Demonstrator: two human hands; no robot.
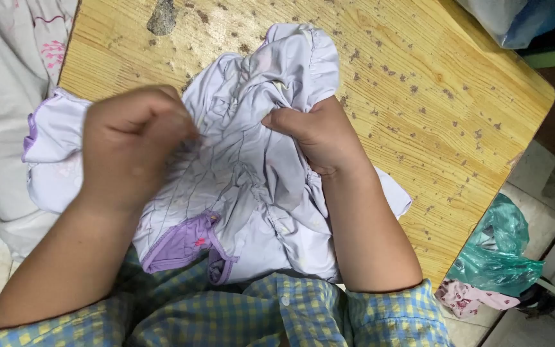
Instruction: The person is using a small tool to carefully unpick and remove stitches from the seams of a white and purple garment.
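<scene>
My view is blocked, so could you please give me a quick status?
Left hand and right hand both pinching the pale garment. Garment bunched on wooden table. Nothing in the way.

Left hand [133, 144] fisted, seemingly pinching, right hand [319, 135] clenched, both forearms bare

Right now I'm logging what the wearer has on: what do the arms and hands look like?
Both hands, left and right, are bare, with no gloves. The forearms are uncovered; blue-and-yellow checked sleeves are rolled up near the elbows.
</scene>
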